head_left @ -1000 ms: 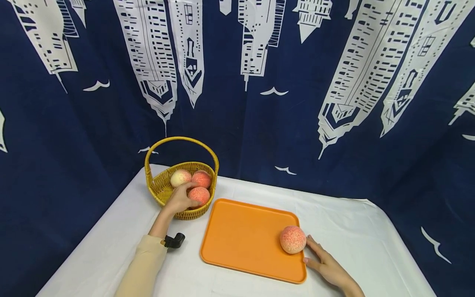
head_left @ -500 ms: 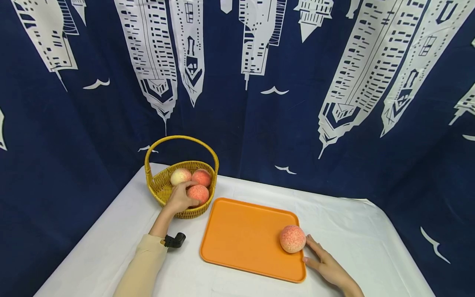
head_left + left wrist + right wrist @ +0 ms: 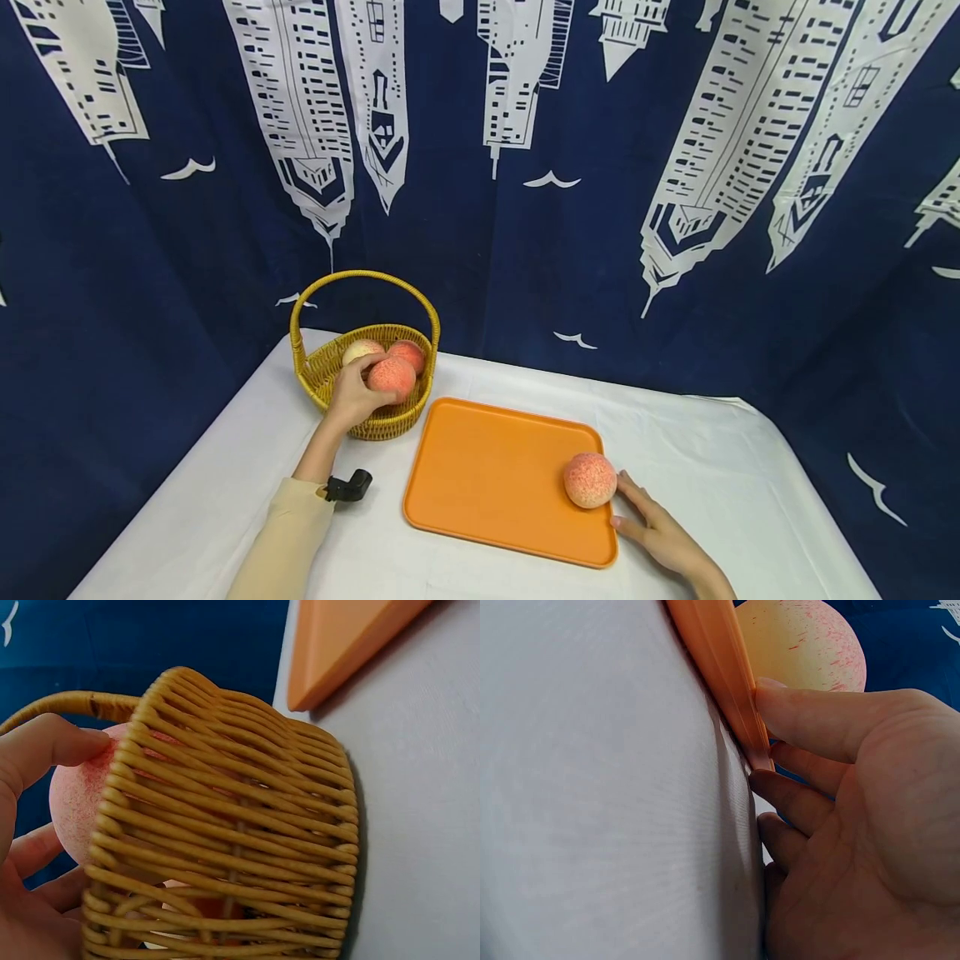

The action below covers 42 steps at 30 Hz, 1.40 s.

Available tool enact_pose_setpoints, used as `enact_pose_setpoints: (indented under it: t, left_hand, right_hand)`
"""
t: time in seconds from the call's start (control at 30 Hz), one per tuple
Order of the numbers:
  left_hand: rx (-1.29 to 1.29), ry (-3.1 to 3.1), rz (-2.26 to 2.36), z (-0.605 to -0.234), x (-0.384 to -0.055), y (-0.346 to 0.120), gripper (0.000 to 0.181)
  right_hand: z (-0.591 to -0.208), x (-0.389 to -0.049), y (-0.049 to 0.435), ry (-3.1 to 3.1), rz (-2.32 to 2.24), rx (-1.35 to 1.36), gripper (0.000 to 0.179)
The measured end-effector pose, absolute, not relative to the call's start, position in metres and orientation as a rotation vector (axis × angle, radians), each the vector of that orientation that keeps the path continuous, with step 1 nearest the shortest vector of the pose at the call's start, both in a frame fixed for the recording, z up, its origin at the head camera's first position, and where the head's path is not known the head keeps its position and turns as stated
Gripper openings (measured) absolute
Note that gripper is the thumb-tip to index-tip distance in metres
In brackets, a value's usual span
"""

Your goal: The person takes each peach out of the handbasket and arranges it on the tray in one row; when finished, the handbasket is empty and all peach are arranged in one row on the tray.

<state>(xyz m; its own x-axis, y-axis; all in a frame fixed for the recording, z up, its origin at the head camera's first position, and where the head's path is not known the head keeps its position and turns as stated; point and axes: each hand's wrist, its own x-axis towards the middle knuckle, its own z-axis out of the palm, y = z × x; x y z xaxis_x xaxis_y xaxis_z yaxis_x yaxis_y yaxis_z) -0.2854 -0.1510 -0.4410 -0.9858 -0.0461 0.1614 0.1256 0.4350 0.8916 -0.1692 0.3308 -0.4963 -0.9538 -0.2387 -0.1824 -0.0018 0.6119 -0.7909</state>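
Observation:
My left hand [image 3: 352,400] grips a pink-red peach [image 3: 392,380] at the near side of the wicker basket [image 3: 382,429]. The left wrist view shows the thumb on the peach [image 3: 75,795] just above the basket's woven rim, the fingers partly hidden beneath. Behind it in the basket lie a pale yellow peach [image 3: 362,350] and a red peach [image 3: 408,353]. Another peach [image 3: 590,481] sits on the orange tray [image 3: 495,475] by its right edge. My right hand [image 3: 663,537] rests at that edge, thumb and fingers extended and touching the tray's side beside the peach.
A white cloth [image 3: 712,467] covers the table. The basket's tall arched handle [image 3: 363,273] rises over the fruit. A dark blue curtain [image 3: 480,275] with white building prints hangs behind the table. The tray stands just right of the basket.
My left hand has lifted the peach slightly up and leftward within the basket, so it now covers part of the other peaches. The right hand and tray stay in place.

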Motion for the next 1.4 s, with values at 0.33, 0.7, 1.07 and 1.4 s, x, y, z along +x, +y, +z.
enact_pose_setpoints:
  t: [0.33, 0.7, 1.07, 1.4]
  left_hand:
    - [-0.098, -2.487, -1.603, -0.423, -0.267, -0.144, 0.070]
    - [-0.371, -2.400, -1.623, -0.408, -0.249, -0.108, 0.063]
    - [-0.540, -2.494, -1.652, -0.420, -0.238, -0.053, 0.061]
    - [-0.629, -2.637, -1.658, -0.448, -0.233, 0.003, 0.062]
  right_hand:
    - [-0.496, -0.169, 0.330, 2.583, -1.255, -0.200, 0.074]
    - [-0.496, -0.169, 0.330, 2.587, -1.256, -0.211, 0.074]
    - [-0.495, -0.169, 0.331, 2.590, -1.243, -0.198, 0.074]
    - [-0.496, -0.168, 0.331, 2.597, -1.253, -0.210, 0.073]
